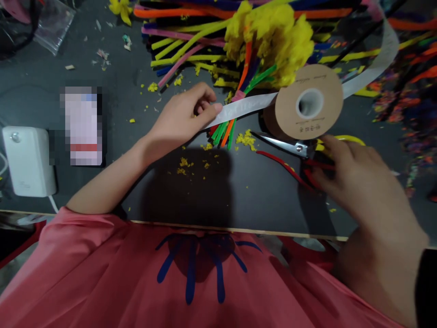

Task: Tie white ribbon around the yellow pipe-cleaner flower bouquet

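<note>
My left hand point(186, 111) pinches the end of a white ribbon point(247, 105), which runs right to a brown cardboard ribbon spool point(285, 107). Under the ribbon lies a bouquet of yellow fuzzy flowers point(269, 41), its green and orange pipe-cleaner stems point(223, 133) bound with a pink tie point(238, 96). At the right, my right hand point(365, 182) has its thumb and fingers about the handles of metal scissors point(287, 145); the fingertips are partly hidden. The blades point left, slightly apart from the ribbon. A red pipe cleaner point(282, 165) lies just below them.
Loose pipe cleaners point(191, 27) are piled along the back, with colourful scraps point(392, 95) at the right. A phone with a blurred screen point(83, 123) and a white power bank point(29, 161) lie left. Yellow fluff point(184, 165) dots the dark table point(191, 200).
</note>
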The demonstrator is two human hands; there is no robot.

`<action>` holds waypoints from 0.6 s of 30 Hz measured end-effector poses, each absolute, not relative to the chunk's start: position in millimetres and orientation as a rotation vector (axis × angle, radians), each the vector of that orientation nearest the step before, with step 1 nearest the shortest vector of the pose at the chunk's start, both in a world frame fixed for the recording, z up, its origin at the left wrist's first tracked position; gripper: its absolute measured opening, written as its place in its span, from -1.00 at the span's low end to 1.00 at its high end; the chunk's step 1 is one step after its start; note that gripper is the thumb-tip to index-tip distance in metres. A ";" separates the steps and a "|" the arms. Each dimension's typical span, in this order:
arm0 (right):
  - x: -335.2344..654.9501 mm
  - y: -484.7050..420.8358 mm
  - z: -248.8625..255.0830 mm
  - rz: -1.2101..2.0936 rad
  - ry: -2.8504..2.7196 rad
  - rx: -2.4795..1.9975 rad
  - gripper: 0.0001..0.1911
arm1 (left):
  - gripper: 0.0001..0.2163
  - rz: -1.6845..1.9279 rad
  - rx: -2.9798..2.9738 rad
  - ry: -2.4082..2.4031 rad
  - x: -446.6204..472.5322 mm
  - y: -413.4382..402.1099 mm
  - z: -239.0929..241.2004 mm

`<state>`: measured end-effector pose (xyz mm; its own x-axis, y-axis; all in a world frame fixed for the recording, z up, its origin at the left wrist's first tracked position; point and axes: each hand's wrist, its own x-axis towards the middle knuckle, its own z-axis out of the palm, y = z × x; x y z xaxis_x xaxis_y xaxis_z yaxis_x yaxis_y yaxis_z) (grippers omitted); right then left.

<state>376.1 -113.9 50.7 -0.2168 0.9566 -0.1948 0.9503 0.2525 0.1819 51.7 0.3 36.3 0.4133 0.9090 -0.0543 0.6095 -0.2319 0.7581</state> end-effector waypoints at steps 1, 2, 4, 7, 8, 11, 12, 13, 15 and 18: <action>378.0 -111.5 48.9 -0.008 2.272 1.760 -0.36 | -0.82 0.513 1.935 1.290 55.6 2.8 34.5; 381.0 -109.4 47.0 -0.051 2.298 1.744 -0.35 | -0.84 0.486 1.919 1.287 58.4 4.8 33.9; 389.7 -106.5 42.2 -0.116 2.379 1.702 -0.39 | -0.82 0.419 1.870 1.264 61.0 7.1 36.5; 403.9 -104.7 33.8 -0.149 2.507 1.661 -0.47 | -0.81 0.341 1.723 1.229 60.2 5.7 44.6; 407.3 -104.7 31.4 -0.139 2.547 1.651 -0.49 | -0.82 0.322 1.658 1.221 59.2 4.1 46.9; 410.9 -105.9 28.6 -0.051 2.653 1.602 -0.57 | -0.85 0.266 1.459 1.184 55.5 -1.6 48.1; 409.9 -106.9 29.8 -0.014 2.671 1.584 -0.59 | -0.86 0.255 1.400 1.166 54.3 -3.2 46.6; 408.2 -108.2 32.3 0.016 2.670 1.572 -0.62 | -0.86 0.251 1.349 1.146 53.1 -4.6 44.5; 403.2 -111.6 41.8 0.075 2.632 1.572 -0.65 | -0.88 0.255 1.270 1.107 51.1 -6.4 40.0; 397.8 -117.9 63.1 0.119 2.543 1.610 -0.63 | -0.89 0.254 1.184 1.051 49.4 -7.6 37.7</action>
<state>397.8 -117.9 63.1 -0.4227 0.9038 -0.0666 0.8937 0.4279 0.1351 49.4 -7.6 37.7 0.5303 0.6584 -0.5341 0.3413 0.4109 0.8454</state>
